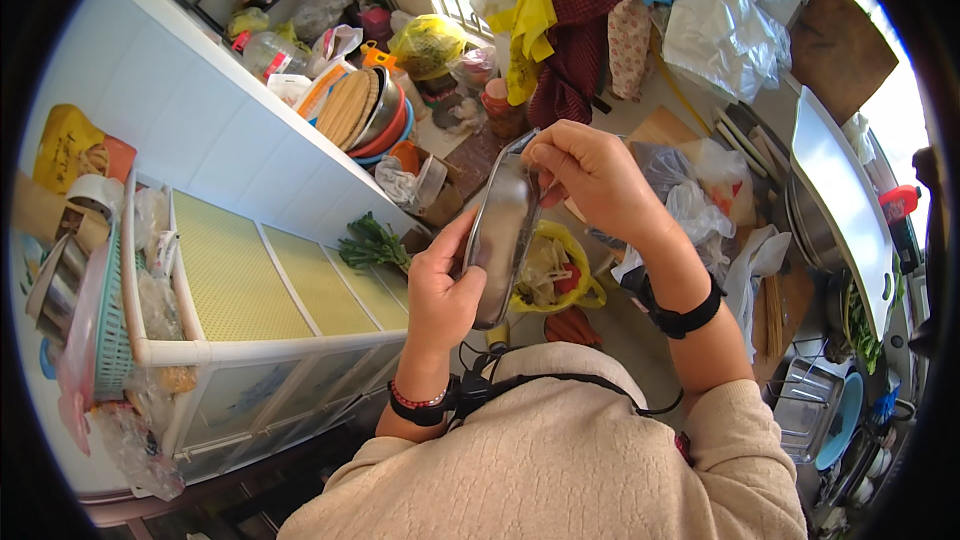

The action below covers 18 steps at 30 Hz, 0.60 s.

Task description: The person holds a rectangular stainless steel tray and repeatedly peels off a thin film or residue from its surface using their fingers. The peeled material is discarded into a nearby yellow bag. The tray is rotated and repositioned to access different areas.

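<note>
A shallow rounded-corner metal tray (501, 240) is held tilted in front of my chest. My left hand (444, 281) grips its near left side, with the thumb over the edge. At the far right rim, the thumb and fingers of my right hand (600, 172) are pinched together. Whether something thin is between those fingertips is hidden. The tray's surface shines and looks cloudy in the middle. Below it on the floor is a container lined with a yellow plastic bag (591, 300), with wrappers and a red item inside.
To the left stands a drawer cabinet (225, 262) with leafy greens (371, 241) at its far end. Stacked basins (390, 120) and bags crowd the far side. On the right are plastic bags (694, 210), a white cutting board (840, 202) and a dish rack (806, 405).
</note>
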Available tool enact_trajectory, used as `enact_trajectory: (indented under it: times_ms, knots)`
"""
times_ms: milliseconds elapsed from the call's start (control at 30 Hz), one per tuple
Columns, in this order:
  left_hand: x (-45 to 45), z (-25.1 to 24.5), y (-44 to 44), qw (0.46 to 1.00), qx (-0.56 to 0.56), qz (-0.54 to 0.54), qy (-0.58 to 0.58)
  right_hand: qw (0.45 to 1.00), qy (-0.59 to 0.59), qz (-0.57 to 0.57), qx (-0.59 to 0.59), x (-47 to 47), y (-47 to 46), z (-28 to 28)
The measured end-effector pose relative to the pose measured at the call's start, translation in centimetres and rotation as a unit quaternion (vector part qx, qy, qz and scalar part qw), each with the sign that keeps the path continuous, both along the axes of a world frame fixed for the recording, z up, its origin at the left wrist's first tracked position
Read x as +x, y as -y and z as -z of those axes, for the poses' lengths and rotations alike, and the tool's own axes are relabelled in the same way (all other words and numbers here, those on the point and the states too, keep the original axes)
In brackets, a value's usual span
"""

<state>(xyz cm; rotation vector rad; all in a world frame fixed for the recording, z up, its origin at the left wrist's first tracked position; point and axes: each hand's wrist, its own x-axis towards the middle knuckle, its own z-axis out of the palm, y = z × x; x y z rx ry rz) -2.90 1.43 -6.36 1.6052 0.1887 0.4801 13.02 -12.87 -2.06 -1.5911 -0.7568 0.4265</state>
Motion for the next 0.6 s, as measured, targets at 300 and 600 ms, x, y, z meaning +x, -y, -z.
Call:
enact_trajectory:
  times_ms: [300, 600]
  knots:
    - [-0.4, 0.2, 0.3, 1.000, 0.019, 0.004, -0.016, 0.984, 0.168, 0.022, -0.045, -0.2, 0.0, -0.3]
    - [-0.4, 0.4, 0.3, 0.998, -0.067, 0.014, 0.016, 0.989, 0.072, 0.129, 0.019, -0.8, -0.9, 0.5]
